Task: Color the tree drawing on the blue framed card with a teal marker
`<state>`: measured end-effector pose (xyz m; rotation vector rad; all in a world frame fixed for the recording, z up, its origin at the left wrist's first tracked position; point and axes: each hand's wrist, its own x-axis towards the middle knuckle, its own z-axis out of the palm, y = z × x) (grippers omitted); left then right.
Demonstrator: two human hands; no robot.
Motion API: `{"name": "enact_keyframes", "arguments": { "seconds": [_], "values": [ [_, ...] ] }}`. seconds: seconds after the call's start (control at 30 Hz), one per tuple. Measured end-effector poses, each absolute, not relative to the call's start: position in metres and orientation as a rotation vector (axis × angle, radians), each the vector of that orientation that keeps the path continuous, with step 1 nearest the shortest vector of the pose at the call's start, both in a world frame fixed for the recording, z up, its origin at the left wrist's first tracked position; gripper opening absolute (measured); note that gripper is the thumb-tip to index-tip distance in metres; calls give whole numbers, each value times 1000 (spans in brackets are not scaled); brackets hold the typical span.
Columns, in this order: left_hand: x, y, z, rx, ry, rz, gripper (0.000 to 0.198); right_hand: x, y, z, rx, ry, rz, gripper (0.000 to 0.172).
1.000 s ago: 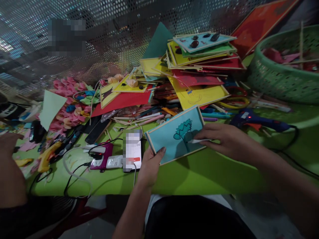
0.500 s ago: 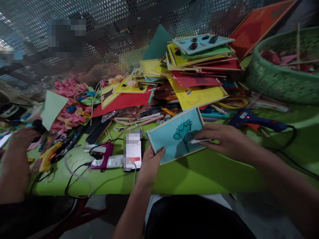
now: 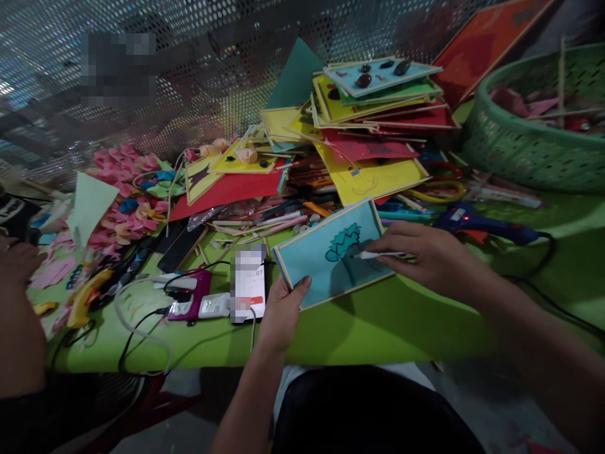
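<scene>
A blue card (image 3: 314, 265) edged with pale wooden sticks is tilted above the green table. It bears a dark-outlined drawing (image 3: 345, 243) in teal with a stem line below. My left hand (image 3: 284, 309) grips the card's lower left corner, thumb on top. A slim white pen (image 3: 378, 255) is pinched between the fingers of my right hand (image 3: 420, 255), and its tip is at the card's surface, right of the stem. Part of the pen and the card's right edge are behind that hand.
Framed coloured cards (image 3: 382, 79) are stacked behind, near a green basket (image 3: 524, 154). A blue glue gun (image 3: 491, 227) lies right. Left are a phone (image 3: 248, 284), a magenta power strip (image 3: 201, 293), a yellow glue gun (image 3: 87, 296) and another person's hand (image 3: 19, 261).
The pen has shifted slightly up over the card, and more of the stem line shows. The other person's hand has moved left, away from the pale green paper. My view has shifted a little.
</scene>
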<state>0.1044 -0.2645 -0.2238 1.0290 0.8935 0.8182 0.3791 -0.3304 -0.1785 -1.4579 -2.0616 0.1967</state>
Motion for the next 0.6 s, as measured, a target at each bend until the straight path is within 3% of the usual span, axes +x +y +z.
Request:
{"name": "enact_keyframes", "arguments": {
  "seconds": [0.37, 0.6],
  "values": [
    [103, -265, -228, 1033, 904, 830, 52, 380, -338, -178, -1513, -1975, 192, 23],
    [102, -264, -231, 1017, 867, 860, 50, 388, -355, -173, -1328, -1675, 418, 23]
  ]
}}
